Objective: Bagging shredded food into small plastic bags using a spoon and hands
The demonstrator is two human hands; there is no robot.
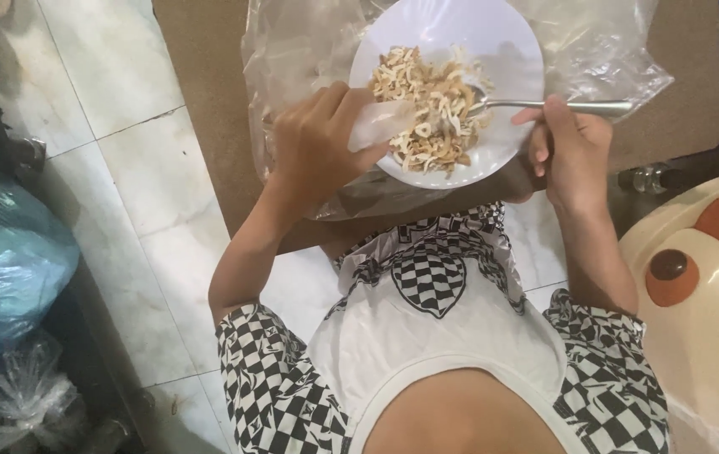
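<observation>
A white plate (494,42) holds a heap of pale, curled dried pieces (427,105). It rests on a clear plastic bag (603,50) spread over a brown board (200,101). My left hand (317,147) grips the plate's near left rim, thumb over the edge. My right hand (570,147) holds a metal spoon (561,107) by its handle, with the bowl of the spoon pushed into the heap from the right.
Pale floor tiles (116,168) lie to the left. A blue plastic bag (6,261) and a crumpled clear bag (23,399) sit at the left edge. A cream and orange plastic object (704,286) stands at the right, with a small glass bottle (650,178) beside it.
</observation>
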